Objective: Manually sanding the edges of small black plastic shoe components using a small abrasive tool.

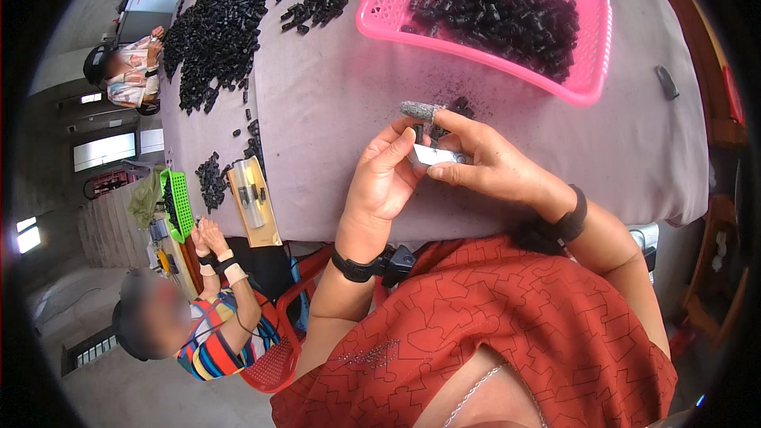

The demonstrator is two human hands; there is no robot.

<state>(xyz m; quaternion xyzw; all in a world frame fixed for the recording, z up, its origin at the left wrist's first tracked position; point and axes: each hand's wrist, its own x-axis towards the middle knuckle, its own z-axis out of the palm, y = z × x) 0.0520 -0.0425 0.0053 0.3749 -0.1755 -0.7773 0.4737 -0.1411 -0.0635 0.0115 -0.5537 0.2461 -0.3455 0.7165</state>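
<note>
— What is being held at this point?

— A small flat silvery metal piece (434, 155) is being pinched between both hands, just above the near edge of the grey-covered table (333, 111). The left hand (384, 178) is being closed around its left end, fingers curled. The right hand (483, 162) is being closed on its right end, and a grey fabric cot (418, 110) is being worn on that hand's raised fingertip. Whether a small black part is being held against the piece cannot be told.

— How much is judged to be done?

— A good heap of small black parts (507, 20) is being kept in the pink basket (590, 91), which may be the finished share. A large loose pile of black parts (218, 28) is being left spread on the cloth at the far left, with a smaller cluster (317, 4) beside it. Much work is therefore judged to be outstanding.

— And nearby?

— Two other people are being seated at the left, one beside a green basket (178, 202).
</note>
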